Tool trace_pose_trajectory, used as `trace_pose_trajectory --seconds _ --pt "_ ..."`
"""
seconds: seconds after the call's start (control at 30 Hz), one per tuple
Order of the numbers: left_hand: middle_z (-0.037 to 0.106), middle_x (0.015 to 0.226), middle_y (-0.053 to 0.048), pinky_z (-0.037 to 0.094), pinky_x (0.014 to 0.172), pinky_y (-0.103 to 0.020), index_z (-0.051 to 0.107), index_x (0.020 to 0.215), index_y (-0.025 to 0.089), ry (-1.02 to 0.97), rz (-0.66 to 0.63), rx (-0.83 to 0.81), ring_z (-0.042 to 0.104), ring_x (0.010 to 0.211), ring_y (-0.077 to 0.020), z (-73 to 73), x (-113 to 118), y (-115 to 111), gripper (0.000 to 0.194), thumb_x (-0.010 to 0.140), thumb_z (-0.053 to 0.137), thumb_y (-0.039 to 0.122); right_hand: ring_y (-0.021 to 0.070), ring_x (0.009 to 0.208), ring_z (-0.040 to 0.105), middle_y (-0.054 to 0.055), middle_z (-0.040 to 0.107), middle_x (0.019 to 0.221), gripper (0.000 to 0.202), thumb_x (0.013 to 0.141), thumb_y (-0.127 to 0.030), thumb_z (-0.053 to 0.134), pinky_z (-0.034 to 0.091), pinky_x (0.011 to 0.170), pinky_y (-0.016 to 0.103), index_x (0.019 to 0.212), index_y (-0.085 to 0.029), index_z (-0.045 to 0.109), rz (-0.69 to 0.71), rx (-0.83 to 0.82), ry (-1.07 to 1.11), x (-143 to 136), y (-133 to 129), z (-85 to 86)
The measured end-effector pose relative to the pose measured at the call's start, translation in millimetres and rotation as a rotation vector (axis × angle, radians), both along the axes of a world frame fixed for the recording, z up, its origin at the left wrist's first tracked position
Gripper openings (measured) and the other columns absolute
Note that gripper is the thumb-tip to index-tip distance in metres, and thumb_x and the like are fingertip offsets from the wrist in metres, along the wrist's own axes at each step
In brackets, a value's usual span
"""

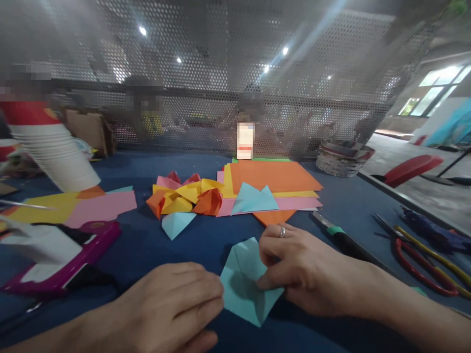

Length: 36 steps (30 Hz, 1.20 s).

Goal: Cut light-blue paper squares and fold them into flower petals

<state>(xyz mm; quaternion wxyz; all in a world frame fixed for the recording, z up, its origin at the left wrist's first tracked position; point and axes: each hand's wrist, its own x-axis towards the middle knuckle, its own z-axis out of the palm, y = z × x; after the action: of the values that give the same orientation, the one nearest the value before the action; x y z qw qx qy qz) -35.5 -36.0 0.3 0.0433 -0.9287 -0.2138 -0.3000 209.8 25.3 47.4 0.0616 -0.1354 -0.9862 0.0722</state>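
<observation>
A folded light-blue paper (246, 282) lies on the blue table (191, 240) close to me. My right hand (301, 267), a ring on one finger, pinches its right side. Its left edge is held by the fingertips of my left hand (172, 304). Behind it sits a small light-blue folded piece (177, 223), then a pile of folded orange, yellow and pink pieces (187, 196). Another light-blue folded piece (254, 200) rests on a stack of flat coloured sheets (274, 179).
A utility knife (336, 234) and scissors with red and yellow handles (427, 260) lie to the right. A magenta-framed tablet (62, 257) and loose yellow and pink sheets (77, 206) sit at left. A perforated metal screen (221, 98) closes off the back, with a round basket (342, 157) by it.
</observation>
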Motion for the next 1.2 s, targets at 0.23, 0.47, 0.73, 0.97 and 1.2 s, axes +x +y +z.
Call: trace_pose_trajectory --seconds 0.23,0.47,0.73,0.97,1.2 --pt "0.07 0.103 -0.007 0.052 0.083 -0.029 0.062 0.111 0.015 0.143 -0.099 -0.094 0.064 0.094 -0.0186 8.3 4.7 0.6 0.025 0.095 0.044 0.024 0.014 0.087 0.054 0.001 0.062 0.092 0.029 0.071 0.004 0.059 0.042 0.084 0.027 0.084 -0.019 0.071 0.036 -0.263 -0.003 0.4 -2.4 1.4" --pt "0.067 0.109 -0.008 0.049 0.09 -0.034 0.059 0.117 0.019 0.208 -0.113 -0.204 0.06 0.1 -0.021 11.3 9.1 0.5 0.028 0.095 0.044 0.028 0.0105 0.087 0.058 0.001 0.067 0.088 0.017 0.073 0.0 0.07 0.043 0.084 0.021 0.084 -0.012 0.069 0.015 -0.515 -0.048 2.6 5.1 5.0" --pt "0.067 0.108 -0.006 0.047 0.089 -0.033 0.06 0.115 0.02 0.21 -0.123 -0.215 0.06 0.099 -0.0206 11.2 12.3 -1.8 0.027 0.094 0.044 0.026 0.0119 0.082 0.056 0.0 0.065 0.079 0.006 0.084 -0.02 0.065 0.041 0.08 0.024 0.082 -0.014 0.065 -0.084 -0.469 0.016 -3.7 5.6 -12.0" --pt "0.064 0.11 -0.008 0.046 0.09 -0.035 0.057 0.119 0.02 0.243 -0.142 -0.251 0.057 0.102 -0.0212 8.8 11.1 0.0 0.029 0.094 0.045 0.026 0.0116 0.076 0.051 -0.001 0.059 0.077 0.014 0.082 -0.025 0.067 0.038 0.069 0.022 0.078 -0.015 0.059 -0.244 -0.399 0.028 -9.9 -3.2 -17.7" --pt "0.064 0.11 -0.007 0.046 0.089 -0.036 0.058 0.119 0.022 0.242 -0.131 -0.231 0.058 0.102 -0.0217 5.6 11.0 -0.1 0.029 0.094 0.045 0.026 0.0117 0.075 0.05 0.0 0.058 0.078 0.009 0.081 -0.019 0.065 0.037 0.069 0.023 0.077 -0.015 0.058 -0.252 -0.378 0.046 -9.4 -5.2 -20.2"
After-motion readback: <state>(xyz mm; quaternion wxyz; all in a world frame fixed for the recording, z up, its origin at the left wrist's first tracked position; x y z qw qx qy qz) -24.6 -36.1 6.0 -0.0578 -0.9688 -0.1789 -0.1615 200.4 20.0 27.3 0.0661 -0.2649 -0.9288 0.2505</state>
